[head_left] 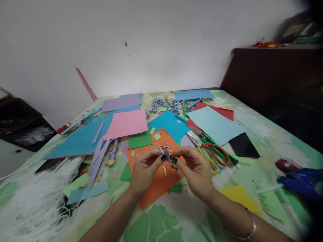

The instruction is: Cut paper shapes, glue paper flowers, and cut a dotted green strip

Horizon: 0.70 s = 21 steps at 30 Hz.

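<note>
I seem to be shaping the small purple paper piece [167, 155], my left hand [144, 168] and right hand [198, 169] pinched nearly closed on it over orange paper [151, 192] at twelve o'clock, which calls for steadiness next.

A small purple-and-red paper piece [167, 154], mostly hidden between bare fingertips.
The left hand [143, 168] and the right hand [196, 170] cover so much of it that its shape cannot be told; the tangle of thin white cord [37, 205] runs off the left edge; the dark blue object [301, 181] at far right is blurred; the pale blue paper sheet [214, 124] covers a corner of the flat black phone [244, 146]; the tiny multicoloured paper rolls [175, 105] behind are too small to count.
</note>
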Each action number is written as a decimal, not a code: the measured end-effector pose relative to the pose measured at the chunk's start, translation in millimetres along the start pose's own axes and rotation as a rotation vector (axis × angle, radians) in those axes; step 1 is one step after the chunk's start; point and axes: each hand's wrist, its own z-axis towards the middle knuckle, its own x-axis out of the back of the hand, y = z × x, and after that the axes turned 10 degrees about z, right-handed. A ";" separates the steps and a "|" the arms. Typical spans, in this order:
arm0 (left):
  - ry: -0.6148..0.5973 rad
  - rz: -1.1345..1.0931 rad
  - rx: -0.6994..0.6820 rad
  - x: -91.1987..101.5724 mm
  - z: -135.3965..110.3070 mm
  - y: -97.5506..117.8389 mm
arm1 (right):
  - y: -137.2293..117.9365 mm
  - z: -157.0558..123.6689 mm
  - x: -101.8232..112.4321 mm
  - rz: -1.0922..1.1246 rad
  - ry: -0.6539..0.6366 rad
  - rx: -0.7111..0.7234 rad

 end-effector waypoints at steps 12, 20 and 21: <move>0.064 0.190 -0.311 -3.3 -2.6 -3.4 | -0.1 3.2 -1.1 0.036 0.030 -0.045; 0.122 0.356 -0.451 -4.5 -8.2 -12.6 | 7.4 0.1 -3.5 0.119 0.035 -0.135; 0.125 0.358 -0.453 -5.0 -8.7 -12.7 | 8.8 -1.0 -3.7 0.102 0.031 -0.109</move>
